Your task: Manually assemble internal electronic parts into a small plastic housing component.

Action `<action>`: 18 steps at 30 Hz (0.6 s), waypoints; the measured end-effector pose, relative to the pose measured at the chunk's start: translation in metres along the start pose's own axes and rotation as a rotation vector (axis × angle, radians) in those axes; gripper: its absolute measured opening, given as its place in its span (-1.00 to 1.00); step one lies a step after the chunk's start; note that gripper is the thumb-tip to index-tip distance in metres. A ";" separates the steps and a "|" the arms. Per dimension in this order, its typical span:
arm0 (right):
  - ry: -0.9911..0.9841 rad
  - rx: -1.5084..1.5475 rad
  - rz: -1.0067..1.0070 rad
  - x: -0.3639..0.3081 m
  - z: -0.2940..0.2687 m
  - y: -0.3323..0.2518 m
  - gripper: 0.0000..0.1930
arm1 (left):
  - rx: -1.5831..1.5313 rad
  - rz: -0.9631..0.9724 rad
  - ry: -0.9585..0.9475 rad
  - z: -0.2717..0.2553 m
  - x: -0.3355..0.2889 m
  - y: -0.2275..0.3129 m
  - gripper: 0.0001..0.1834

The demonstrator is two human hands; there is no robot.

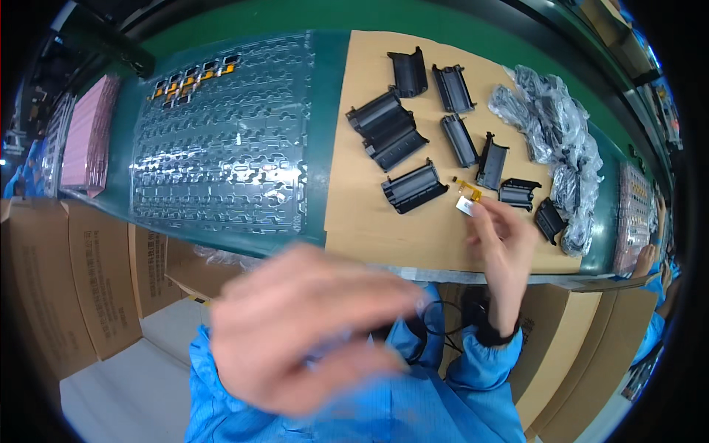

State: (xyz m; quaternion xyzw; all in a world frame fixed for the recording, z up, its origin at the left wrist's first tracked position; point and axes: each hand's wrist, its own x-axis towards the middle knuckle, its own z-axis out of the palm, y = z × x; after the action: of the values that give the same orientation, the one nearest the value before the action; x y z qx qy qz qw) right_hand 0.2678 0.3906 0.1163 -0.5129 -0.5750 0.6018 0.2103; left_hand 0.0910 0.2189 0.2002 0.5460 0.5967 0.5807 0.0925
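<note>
Stretching from side to side, a green table (329, 96) carries everything at hand. A brown sheet (362, 236) covers much of its right half and reaches the near edge. Left of that lies a clear plastic tray (214, 162) with many moulded pockets. Crumpled clear bags (565, 148) run along the table's right side, and a pink stack (87, 136) stands at its left end.

The left hand (288, 325) hangs in front of the table's near edge, close to the camera and blurred; whether it grips anything I cannot tell. The right hand (506, 240) is above the sheet toward the near edge, thumb and fingers pinched together.

Black plastic cases (416, 187) lie scattered over the sheet, most showing a hollow, ribbed side. Small yellow-and-black pieces (196, 77) sit in rows near the tray's far edge. Smallest is a thin yellow strip (470, 190) with a whitish square end, held in the right hand's fingertips, just beside one of the cases.
</note>
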 end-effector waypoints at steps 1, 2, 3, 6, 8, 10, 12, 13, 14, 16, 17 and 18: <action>0.233 -0.237 -0.226 -0.007 -0.002 -0.005 -0.80 | 0.103 -0.006 0.057 -0.010 -0.006 -0.011 -0.57; 0.480 -0.470 -0.446 -0.019 -0.005 -0.013 -0.78 | 0.055 -0.016 0.114 -0.031 -0.023 -0.016 -0.47; 0.492 -0.454 -0.458 -0.034 -0.011 -0.029 -0.76 | -0.058 -0.092 0.378 -0.046 -0.041 -0.024 -0.67; 0.222 -0.265 -0.844 -0.056 -0.016 -0.063 -0.45 | 0.545 -0.403 0.394 -0.062 -0.048 -0.023 -0.82; -0.003 -0.409 -0.927 -0.055 -0.014 -0.082 -0.31 | 0.828 -0.234 0.128 -0.069 -0.054 -0.003 -0.85; 0.024 -0.370 -0.874 -0.039 0.018 -0.092 -0.32 | 0.301 -0.321 0.034 -0.075 -0.074 0.014 -0.76; -0.051 -0.300 -0.891 -0.040 -0.095 -0.044 -0.33 | -0.036 -0.605 0.172 -0.087 -0.089 0.021 -0.50; -0.021 -0.262 -0.900 -0.043 -0.100 -0.033 -0.33 | -0.246 -0.705 0.167 -0.066 -0.064 0.004 -0.33; -0.002 -0.222 -0.932 -0.035 -0.146 -0.007 -0.33 | -0.465 -0.671 0.263 -0.074 -0.064 -0.013 -0.19; 0.017 -0.152 -0.945 -0.038 -0.102 -0.018 -0.34 | -0.665 -0.638 0.350 -0.080 -0.087 -0.018 -0.05; 0.034 -0.142 -0.966 -0.024 -0.099 -0.028 -0.34 | -0.762 -0.665 0.172 -0.094 -0.101 -0.018 -0.07; 0.054 -0.126 -0.995 -0.017 -0.096 -0.037 -0.35 | -0.844 -0.680 -0.016 -0.099 -0.109 -0.015 -0.09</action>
State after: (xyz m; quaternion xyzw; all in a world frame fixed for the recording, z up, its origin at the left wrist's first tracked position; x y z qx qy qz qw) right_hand 0.3442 0.4312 0.1747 -0.2037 -0.7795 0.3791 0.4551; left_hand 0.0514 0.0811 0.1618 0.2419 0.4540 0.7032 0.4909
